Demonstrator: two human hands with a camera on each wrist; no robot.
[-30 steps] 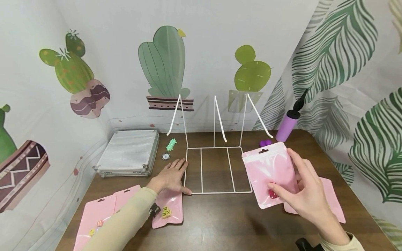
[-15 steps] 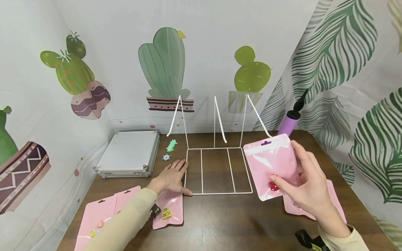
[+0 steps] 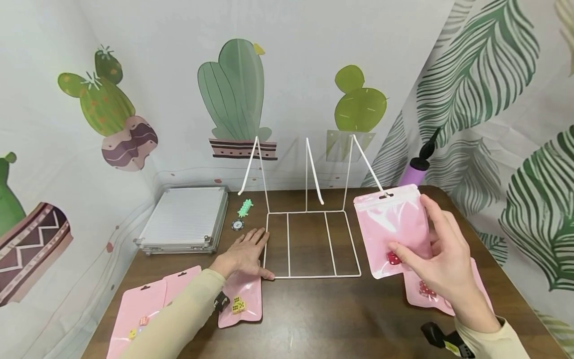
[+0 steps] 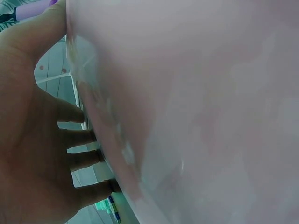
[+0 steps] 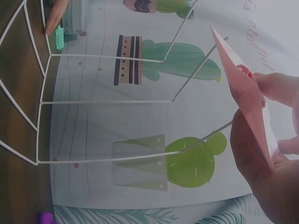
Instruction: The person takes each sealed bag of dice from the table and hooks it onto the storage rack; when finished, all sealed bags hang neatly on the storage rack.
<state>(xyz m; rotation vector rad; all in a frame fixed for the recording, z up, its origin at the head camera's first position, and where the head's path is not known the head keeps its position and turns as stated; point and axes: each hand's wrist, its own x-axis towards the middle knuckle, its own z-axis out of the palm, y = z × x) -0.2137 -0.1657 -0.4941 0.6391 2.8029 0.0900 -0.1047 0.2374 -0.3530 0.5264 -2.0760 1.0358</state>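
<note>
Right grip, pinching the pink bag, had raised its slot to the rightmost hook — seemingly aligned; left grip lay spread

A draped indoor corner, home or studio unclear: cactus-print fabric hangs along the left and far edges of a wood-grain table, leaf-print fabric beyond its far right corner.

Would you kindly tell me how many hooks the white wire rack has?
3: left hook, middle hook and right hook, its tip by the held pink pouch; none seems hidden.
</note>
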